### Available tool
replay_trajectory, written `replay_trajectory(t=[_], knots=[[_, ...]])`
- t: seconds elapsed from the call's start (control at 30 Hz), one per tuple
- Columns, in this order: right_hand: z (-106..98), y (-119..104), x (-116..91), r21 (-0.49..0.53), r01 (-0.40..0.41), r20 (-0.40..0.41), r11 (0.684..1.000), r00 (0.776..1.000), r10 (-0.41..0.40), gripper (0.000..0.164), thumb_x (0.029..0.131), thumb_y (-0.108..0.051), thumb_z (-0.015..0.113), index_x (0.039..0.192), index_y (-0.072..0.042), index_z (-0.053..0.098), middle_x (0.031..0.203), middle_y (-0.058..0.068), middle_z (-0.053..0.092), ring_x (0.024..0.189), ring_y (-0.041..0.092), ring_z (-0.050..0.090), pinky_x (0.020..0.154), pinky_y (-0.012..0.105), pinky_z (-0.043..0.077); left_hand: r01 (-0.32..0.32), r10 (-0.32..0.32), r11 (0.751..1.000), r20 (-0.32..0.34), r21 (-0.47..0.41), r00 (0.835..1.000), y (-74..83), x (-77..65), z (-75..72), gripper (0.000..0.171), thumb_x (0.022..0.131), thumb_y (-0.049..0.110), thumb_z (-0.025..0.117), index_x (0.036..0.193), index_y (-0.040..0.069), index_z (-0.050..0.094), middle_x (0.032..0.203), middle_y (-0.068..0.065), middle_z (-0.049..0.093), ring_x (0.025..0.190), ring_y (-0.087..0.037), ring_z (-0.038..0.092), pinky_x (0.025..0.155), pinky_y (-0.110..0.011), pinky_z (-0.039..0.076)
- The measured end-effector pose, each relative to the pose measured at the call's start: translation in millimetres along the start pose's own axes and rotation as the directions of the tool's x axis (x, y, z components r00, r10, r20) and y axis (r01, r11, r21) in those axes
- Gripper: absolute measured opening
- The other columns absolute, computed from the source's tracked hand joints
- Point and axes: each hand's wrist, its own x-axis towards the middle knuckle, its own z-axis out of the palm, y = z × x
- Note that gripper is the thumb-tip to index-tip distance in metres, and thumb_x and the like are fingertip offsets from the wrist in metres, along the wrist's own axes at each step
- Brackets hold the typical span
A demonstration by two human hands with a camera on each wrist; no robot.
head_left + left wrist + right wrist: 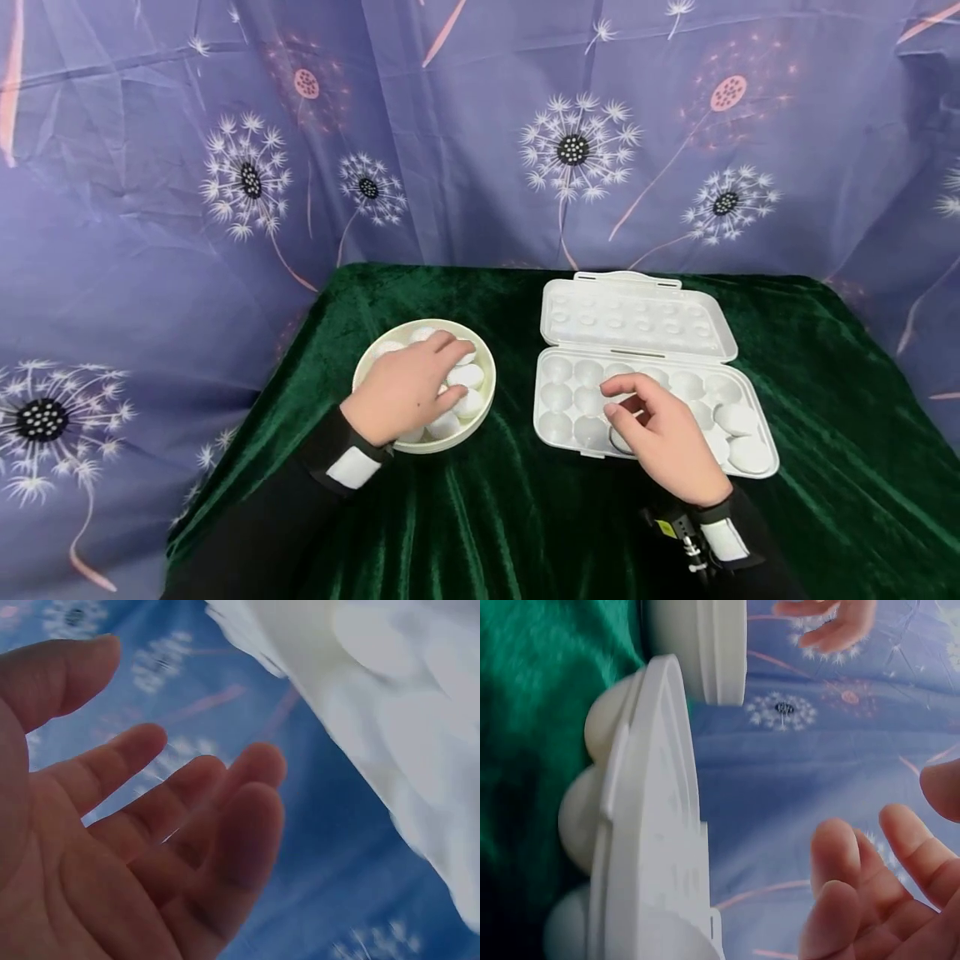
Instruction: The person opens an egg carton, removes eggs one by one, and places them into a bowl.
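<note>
My left hand (408, 383) hovers over a round cream bowl (491, 367) of white eggs (466, 377), fingers loosely bent. In the left wrist view the palm and fingers (247, 832) hold nothing, and the bowl's eggs (427, 727) are blurred beside them. Above the front of an open white egg carton (542, 435) is my right hand (667, 442), thumb and fingers apart with nothing between them. White eggs (748, 455) sit in cups at the carton's right end; another is partly hidden below the right thumb. The left cups look vacant.
The carton's lid (637, 321) lies folded back behind its base. Green velvet cloth (480, 517) covers the table, with a strip of it between bowl and carton. A purple dandelion-print curtain (465, 167) hangs behind and at the sides.
</note>
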Motion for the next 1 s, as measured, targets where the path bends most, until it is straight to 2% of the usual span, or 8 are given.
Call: replay_trajectory(t=[0.2,0.37,0.47,0.63,0.77,0.9,1.0], knots=[[-11,8,-2,-0.064,-0.004,-0.020,0.998,1.000,0.002,0.020,0.099,-0.014,0.064,0.119,-0.020,0.066,0.113,-0.005,0.066,0.088,0.011,0.064,0.069,0.027,0.052,-0.117,0.113,0.990,-0.054,-0.073,0.992,39.5,16.4,12.4,0.047,0.092,0.032,0.072,0.135,0.016,0.060,0.123,0.000,0.060,0.081,-0.015,0.065,0.059,-0.034,0.052],[-23,13,-11,-0.145,-0.040,-0.064,0.989,0.997,0.031,0.019,0.097,-0.013,0.065,0.116,-0.018,0.066,0.112,-0.002,0.066,0.086,0.014,0.064,0.066,0.027,0.052,-0.178,0.172,0.977,-0.054,-0.116,0.984,71.1,33.9,32.4,0.047,0.094,0.035,0.071,0.136,0.017,0.060,0.121,0.000,0.060,0.082,-0.013,0.063,0.060,-0.031,0.051],[-35,17,-19,-0.213,-0.076,-0.109,0.974,0.993,0.054,0.019,0.096,-0.015,0.067,0.115,-0.016,0.067,0.111,0.001,0.066,0.081,0.015,0.063,0.063,0.028,0.050,-0.190,0.186,0.972,-0.039,-0.136,0.982,87.3,43.5,44.9,0.047,0.094,0.036,0.070,0.136,0.018,0.059,0.121,0.002,0.060,0.083,-0.011,0.062,0.059,-0.029,0.050],[-57,31,-26,-0.336,-0.159,-0.186,0.928,0.977,0.100,0.026,0.096,-0.020,0.067,0.120,-0.011,0.067,0.112,0.011,0.065,0.085,0.025,0.062,0.068,0.041,0.047,-0.149,0.150,0.981,-0.002,-0.127,0.989,102.5,53.0,60.3,0.046,0.095,0.037,0.070,0.137,0.020,0.060,0.119,0.004,0.059,0.078,-0.010,0.059,0.056,-0.026,0.046],[-76,46,-30,-0.409,-0.235,-0.239,0.882,0.960,0.145,0.035,0.095,-0.022,0.065,0.126,-0.005,0.065,0.120,0.022,0.060,0.105,0.042,0.055,0.079,0.056,0.042,-0.126,0.128,0.985,0.011,-0.115,0.992,110.7,58.8,68.5,0.046,0.095,0.038,0.070,0.136,0.021,0.060,0.116,0.004,0.060,0.075,-0.010,0.058,0.055,-0.025,0.045],[-89,66,-32,-0.460,-0.295,-0.202,0.837,0.953,0.224,0.040,0.097,-0.023,0.062,0.131,-0.002,0.061,0.129,0.028,0.053,0.116,0.051,0.047,0.084,0.065,0.039,-0.125,0.128,0.984,0.017,-0.129,0.992,117.4,62.9,76.8,0.045,0.093,0.036,0.071,0.135,0.022,0.060,0.117,0.004,0.060,0.075,-0.011,0.058,0.053,-0.026,0.044],[-93,79,-31,-0.505,-0.325,-0.133,0.799,0.945,0.300,0.041,0.097,-0.028,0.061,0.131,-0.004,0.061,0.131,0.028,0.052,0.115,0.052,0.048,0.080,0.067,0.042,-0.125,0.129,0.981,0.017,-0.147,0.991,121.0,64.3,82.0,0.044,0.092,0.033,0.072,0.134,0.023,0.061,0.117,0.005,0.061,0.074,-0.011,0.058,0.051,-0.025,0.043]])
